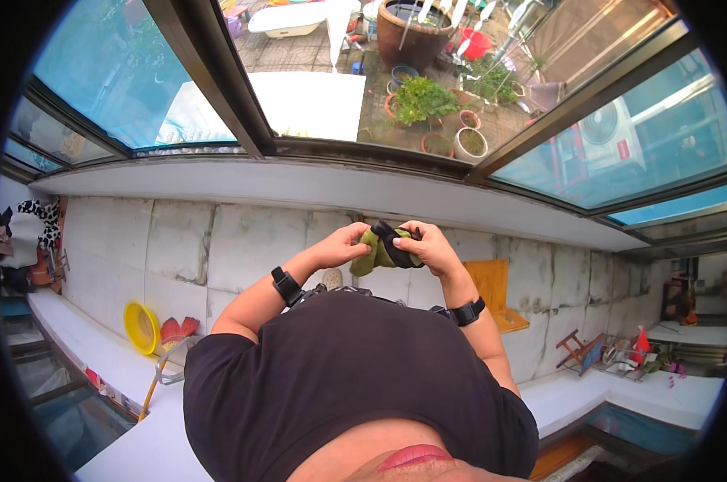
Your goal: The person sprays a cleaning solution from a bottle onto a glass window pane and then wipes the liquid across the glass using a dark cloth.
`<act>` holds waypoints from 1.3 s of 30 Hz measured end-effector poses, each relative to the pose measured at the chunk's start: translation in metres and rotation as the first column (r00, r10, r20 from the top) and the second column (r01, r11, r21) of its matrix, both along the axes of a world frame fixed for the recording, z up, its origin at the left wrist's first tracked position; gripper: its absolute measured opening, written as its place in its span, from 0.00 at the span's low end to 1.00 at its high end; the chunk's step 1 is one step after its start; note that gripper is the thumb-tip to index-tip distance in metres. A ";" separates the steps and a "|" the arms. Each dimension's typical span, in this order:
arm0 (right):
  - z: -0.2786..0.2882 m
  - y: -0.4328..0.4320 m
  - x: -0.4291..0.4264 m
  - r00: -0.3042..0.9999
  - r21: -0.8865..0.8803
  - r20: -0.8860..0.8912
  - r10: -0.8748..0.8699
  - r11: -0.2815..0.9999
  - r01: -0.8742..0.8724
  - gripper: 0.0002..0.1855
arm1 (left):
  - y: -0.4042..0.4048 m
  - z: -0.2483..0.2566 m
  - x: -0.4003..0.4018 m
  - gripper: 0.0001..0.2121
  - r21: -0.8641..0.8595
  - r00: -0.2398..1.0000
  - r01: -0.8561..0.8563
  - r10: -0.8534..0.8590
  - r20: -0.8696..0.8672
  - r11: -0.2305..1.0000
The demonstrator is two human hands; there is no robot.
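A bundle of green cloth [369, 253] with a black piece [393, 246] folded over it is held between my two hands, in front of my chest. My left hand [346, 242] pinches its left side with thumb and fingers. On the other side my right hand [426, 244] grips the black part, the thumb lying on top. Whether the bundle is a glove, a sock or something else I cannot tell. A black band sits on each wrist.
A wall of large pale panels and a white ledge [351, 181] run below framed windows. A yellow basin [141, 327] and a red broom head [178, 331] are at the left. At the right are a yellow wooden chair or stool [490, 295] and a small folding stool [582, 354].
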State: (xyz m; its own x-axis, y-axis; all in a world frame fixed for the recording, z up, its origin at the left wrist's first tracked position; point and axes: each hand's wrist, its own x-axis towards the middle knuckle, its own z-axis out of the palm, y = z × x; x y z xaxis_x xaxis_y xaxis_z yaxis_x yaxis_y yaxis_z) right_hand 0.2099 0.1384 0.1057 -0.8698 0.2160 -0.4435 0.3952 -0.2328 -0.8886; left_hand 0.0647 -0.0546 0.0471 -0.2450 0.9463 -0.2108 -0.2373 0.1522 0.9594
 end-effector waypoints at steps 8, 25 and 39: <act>0.019 0.001 -0.055 0.994 -0.210 -0.055 -0.099 0.974 0.086 0.16 | -0.011 0.020 -0.068 0.10 0.104 0.986 -0.107 0.092 0.142 0.989; -0.009 0.012 -0.087 0.781 0.893 -0.426 0.456 0.350 0.283 0.47 | 0.051 0.034 -0.092 0.15 0.091 0.594 -0.473 0.241 0.768 0.876; 0.027 0.100 -0.102 0.959 0.062 -0.283 0.030 0.998 -0.012 0.16 | 0.101 0.065 -0.050 0.32 0.018 0.968 -0.153 0.153 -0.197 0.988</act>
State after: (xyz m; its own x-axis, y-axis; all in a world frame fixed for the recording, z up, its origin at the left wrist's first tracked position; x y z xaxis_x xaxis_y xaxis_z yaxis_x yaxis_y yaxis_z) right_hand 0.1079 0.2381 0.1328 -0.9626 0.2148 -0.1651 0.1295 -0.1706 -0.9768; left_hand 0.0151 0.0460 0.1119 -0.4237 0.8947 -0.1414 -0.0633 0.1265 0.9899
